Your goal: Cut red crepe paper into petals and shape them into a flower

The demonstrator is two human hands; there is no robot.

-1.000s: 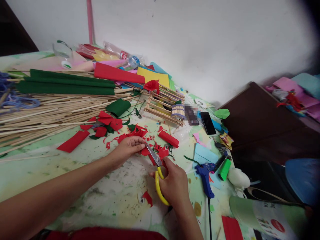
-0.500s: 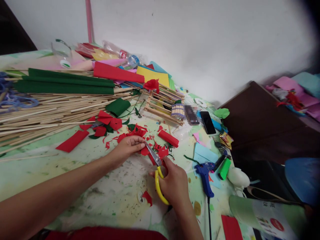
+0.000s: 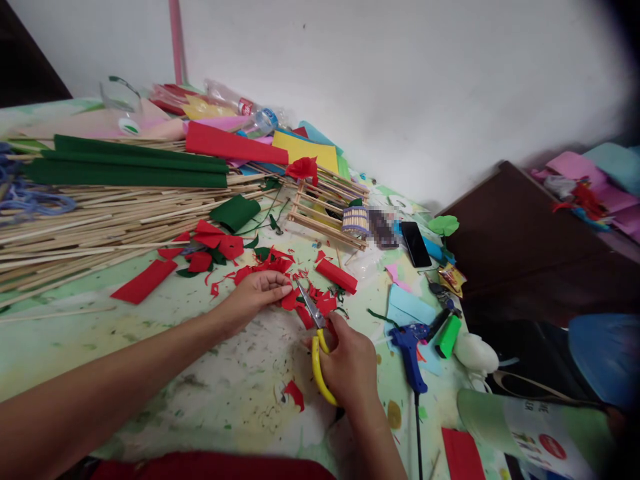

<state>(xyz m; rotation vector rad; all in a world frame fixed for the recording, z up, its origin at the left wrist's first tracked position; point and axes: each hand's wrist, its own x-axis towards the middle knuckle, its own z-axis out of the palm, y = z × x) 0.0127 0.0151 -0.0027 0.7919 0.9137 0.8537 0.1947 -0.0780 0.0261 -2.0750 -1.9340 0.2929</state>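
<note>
Cutting of red paper judged to be partway through. Many thin red scraps [image 3: 273, 260] are strewn on the table [image 3: 220, 400] just beyond the hands, and several larger red cut pieces [image 3: 231, 247] are heaped to the left. Uncut stock seems left over: a flat red strip [image 3: 144, 281] and a small red roll [image 3: 337, 276]. One red crumpled flower [image 3: 303, 169] is seen at the corner of the stick frame [image 3: 327, 229], apparently already shaped.

Left hand [image 3: 273, 288]: thumb and fingertips pinched together, apparently on a small red piece [image 3: 291, 283]; it is mostly hidden, so its outline cannot be told. Right hand [image 3: 351, 360]: fingers curled about the yellow handles of the scissors [image 3: 314, 313]. Blades are pointed away and leftward, tips just beside the left fingertips. Red piece thus lies at the left hand's tips, beyond and left of the right hand.
</note>
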